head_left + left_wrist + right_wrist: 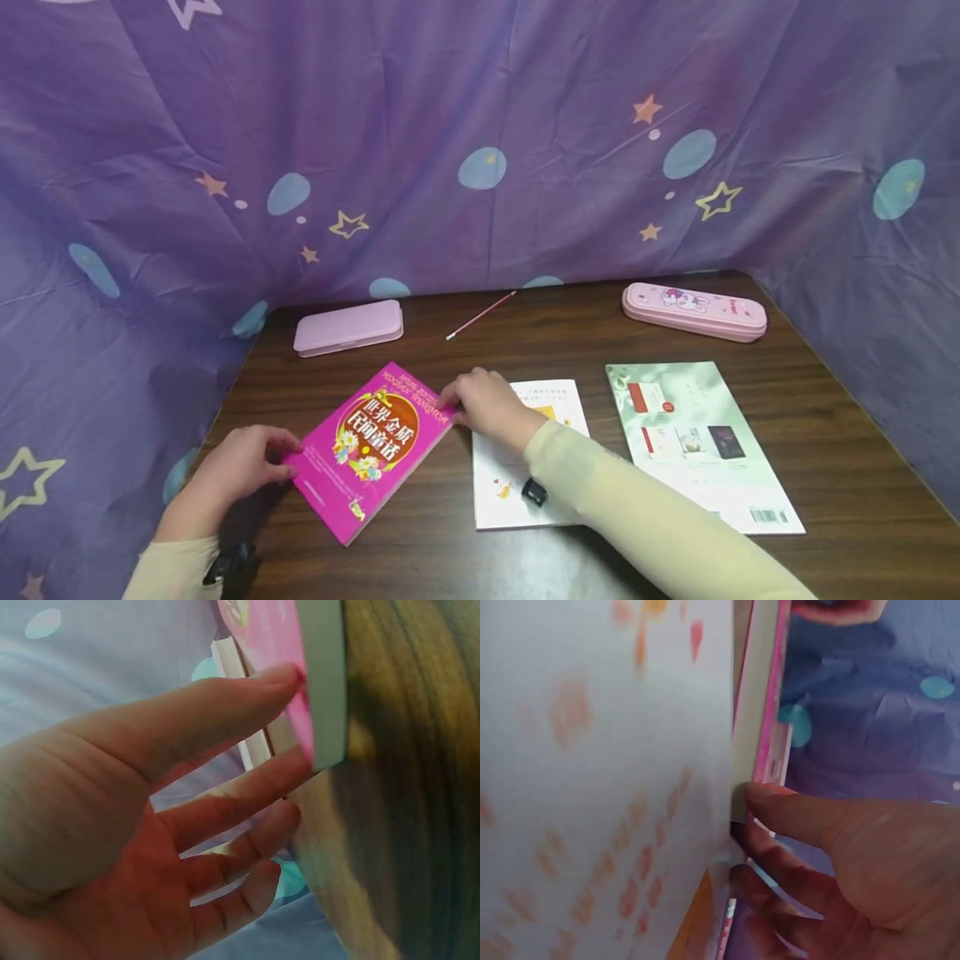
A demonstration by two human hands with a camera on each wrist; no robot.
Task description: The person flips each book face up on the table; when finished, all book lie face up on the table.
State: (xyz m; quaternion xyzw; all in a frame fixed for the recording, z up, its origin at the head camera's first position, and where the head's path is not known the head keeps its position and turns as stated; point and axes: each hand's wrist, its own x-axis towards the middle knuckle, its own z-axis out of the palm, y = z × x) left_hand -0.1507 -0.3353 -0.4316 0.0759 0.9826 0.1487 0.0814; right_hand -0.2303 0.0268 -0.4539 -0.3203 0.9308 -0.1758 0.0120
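Note:
A bright pink book [369, 454] with a round title picture lies slanted at the left of the table. My left hand [238, 471] pinches its left edge with thumb and forefinger; in the left wrist view, the thumb [270, 681] touches the cover's rim and the other fingers are spread apart. At the book's upper right edge, my right hand [487, 404] grips with the thumb [780, 804] against the side and fingers curled near the underside. Below the right forearm is a white book [498, 496], partly hidden by it.
A pale green book [697, 450] lies to the right. Along the back are a plain pink case [348, 327], a pencil [480, 317] and a pink pencil case [693, 311] with a rabbit print. A purple curtain [420, 108] hangs behind the wooden table [840, 433].

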